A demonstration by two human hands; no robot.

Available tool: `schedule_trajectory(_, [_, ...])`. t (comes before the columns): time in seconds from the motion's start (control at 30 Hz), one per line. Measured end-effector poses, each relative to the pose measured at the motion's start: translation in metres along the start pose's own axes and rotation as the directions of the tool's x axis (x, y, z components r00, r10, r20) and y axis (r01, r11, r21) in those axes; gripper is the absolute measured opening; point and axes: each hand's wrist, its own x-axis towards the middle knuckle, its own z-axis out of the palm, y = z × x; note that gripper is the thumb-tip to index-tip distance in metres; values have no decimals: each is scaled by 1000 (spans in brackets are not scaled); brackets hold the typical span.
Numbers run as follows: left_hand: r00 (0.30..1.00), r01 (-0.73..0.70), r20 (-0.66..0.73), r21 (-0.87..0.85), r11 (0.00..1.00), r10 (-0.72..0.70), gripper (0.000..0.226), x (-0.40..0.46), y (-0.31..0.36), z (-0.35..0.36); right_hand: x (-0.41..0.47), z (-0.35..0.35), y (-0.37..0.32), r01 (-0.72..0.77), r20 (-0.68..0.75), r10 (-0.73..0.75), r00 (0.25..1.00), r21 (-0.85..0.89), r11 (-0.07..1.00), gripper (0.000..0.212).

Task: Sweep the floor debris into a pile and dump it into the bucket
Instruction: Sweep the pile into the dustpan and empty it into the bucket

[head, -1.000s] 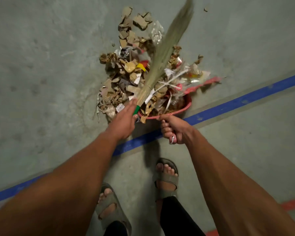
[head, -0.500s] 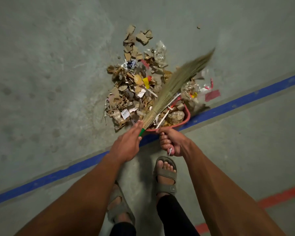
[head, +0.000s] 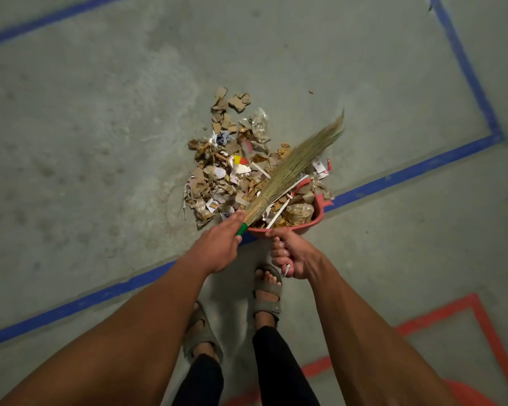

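Our left hand (head: 217, 247) grips the green-handled grass broom (head: 294, 168), bristles lying across the debris pile (head: 226, 171). Our right hand (head: 291, 256) clenches the red dustpan (head: 317, 218) handle, pan touching the pile's near-right edge, partly filled with scraps. Orange bucket (head: 467, 394) well behind the pile, lower right.

Dim, flat, greenish-grey light. Soft shadow falls on the floor (head: 100, 142) beneath the forearms and around the feet. No glare. Broom bristles (head: 320, 142) show motion blur at the tips. Wide-angle distortion bends the blue floor tape (head: 467, 77) near the edges.
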Motion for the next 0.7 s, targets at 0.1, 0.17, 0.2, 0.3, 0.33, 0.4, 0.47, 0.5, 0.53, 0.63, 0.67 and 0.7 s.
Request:
schedule_trajectory(0.1, [1000, -2, -1, 12, 1000, 2, 68, -23, 25, -19, -35, 5, 6, 14, 10, -14, 1000, 6, 1000, 36])
schedule_trajectory(0.17, [1000, -18, -7, 20, 1000, 18, 68, -37, 36, -26, -55, 10, 11, 29, 12, -29, 1000, 6, 1000, 36])
schedule_trajectory(0.2, [1000, -26, -7, 23, 999, 26, 68, -46, 42, -30, -67, 12, 16, 33, 3, -33, 999, 2, 999, 37])
schedule_trajectory(0.3, [999, -37, 2, 42, 998, 37, 68, -67, 53, -35, -91, 16, 32, 58, 1, -58, 998, 19, 998, 40])
schedule_trajectory(0.33, [999, -41, 4, 56, 998, 41, 68, -73, 55, -36, -95, 16, 38, 66, 7, -66, 998, 38, 997, 40])
schedule_trajectory(0.4, [998, -61, 11, 77, 995, 60, 69, -86, 57, -34, -103, 16, 54, 82, 10, -83, 997, 65, 995, 42])
schedule_trajectory(0.47, [996, -87, 20, 96, 992, 86, 69, -100, 56, -31, -108, 14, 73, 116, 14, -118, 993, 86, 989, 44])
schedule_trajectory(0.5, [995, -98, 21, 103, 990, 96, 69, -106, 56, -29, -109, 13, 82, 127, 18, -129, 991, 102, 987, 45])
schedule_trajectory(0.53, [993, -114, 20, 116, 987, 112, 68, -115, 55, -27, -111, 11, 95, 135, 24, -139, 990, 123, 983, 45])
schedule_trajectory(0.63, [988, -153, 36, 164, 975, 149, 67, -141, 57, -21, -117, 5, 132, 173, 40, -182, 983, 160, 972, 45])
schedule_trajectory(0.67, [986, -168, 47, 179, 969, 162, 67, -149, 58, -18, -119, 3, 143, 193, 37, -202, 979, 167, 967, 45])
schedule_trajectory(0.7, [981, -192, 58, 202, 960, 184, 67, -158, 61, -16, -124, 1, 156, 219, 36, -229, 973, 180, 959, 45])
